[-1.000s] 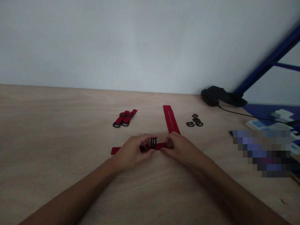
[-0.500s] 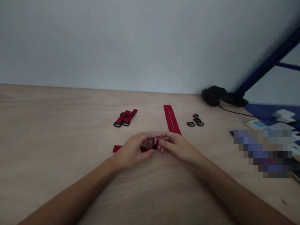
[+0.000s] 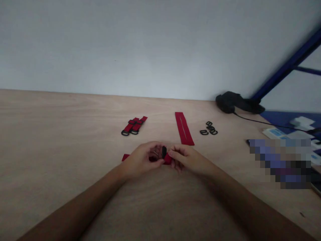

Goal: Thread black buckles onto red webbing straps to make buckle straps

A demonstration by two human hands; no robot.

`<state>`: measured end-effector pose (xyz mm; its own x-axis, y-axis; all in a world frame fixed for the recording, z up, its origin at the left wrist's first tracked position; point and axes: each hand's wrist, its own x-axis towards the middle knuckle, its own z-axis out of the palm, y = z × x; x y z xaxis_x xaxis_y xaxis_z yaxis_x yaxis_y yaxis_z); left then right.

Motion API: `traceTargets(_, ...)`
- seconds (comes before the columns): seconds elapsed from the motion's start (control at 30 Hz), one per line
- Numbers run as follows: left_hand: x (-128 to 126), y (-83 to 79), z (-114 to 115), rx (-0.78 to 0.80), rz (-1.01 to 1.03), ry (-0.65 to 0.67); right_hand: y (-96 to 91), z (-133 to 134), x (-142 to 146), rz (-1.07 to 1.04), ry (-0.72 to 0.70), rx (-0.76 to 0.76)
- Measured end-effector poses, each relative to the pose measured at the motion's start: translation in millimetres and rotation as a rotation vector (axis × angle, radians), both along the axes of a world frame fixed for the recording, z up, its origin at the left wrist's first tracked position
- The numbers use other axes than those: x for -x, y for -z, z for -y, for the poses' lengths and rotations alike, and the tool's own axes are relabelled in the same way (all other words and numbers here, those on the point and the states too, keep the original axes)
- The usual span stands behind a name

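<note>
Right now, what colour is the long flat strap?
The long strap is red, best seen in the head view.

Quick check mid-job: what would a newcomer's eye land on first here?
The left hand and right hand hold a red strap with a black buckle on it, front and centre. Behind them lie a long red strip, a red strap piece with black rings to the left, and loose black buckles to the right.
</note>
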<state>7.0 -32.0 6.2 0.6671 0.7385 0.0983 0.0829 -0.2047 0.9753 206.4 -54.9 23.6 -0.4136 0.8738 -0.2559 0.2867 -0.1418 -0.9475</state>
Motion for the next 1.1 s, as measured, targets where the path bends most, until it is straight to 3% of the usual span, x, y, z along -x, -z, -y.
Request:
traceTargets(0.1, 2.0, -2.8, 0.4, -0.017, -0.049, 0.041, 4.2, -1.6, -2.6, 0.022, 0.057, -0.024)
traceTargets(0.37, 5.1, -2.1, -1.6, -0.046, -0.045, 0.121, 5.6, 1.2, -5.6, 0.12, 0.016, -0.15)
traceTargets(0.67, 3.6, -1.0, -1.6, 0.031, 0.018, 0.099, 10.8, 2.2, 0.2, -0.031, 0.137, -0.129)
traceTargets(0.77, 4.1, -1.6, -3.0, 0.032, 0.036, 0.061, 6.8, 3.9, 0.7, -0.007, 0.084, -0.131)
traceTargets(0.93, 4.2, -11.8, -3.7, -0.138, -0.098, 0.078, 3.3, 6.2, 0.2, 0.02, 0.074, -0.258)
traceTargets(1.1, 2.4, -9.1, -2.7, -0.019, -0.01, 0.06, 1.0, 7.5, 0.5, 0.197, -0.048, -0.441)
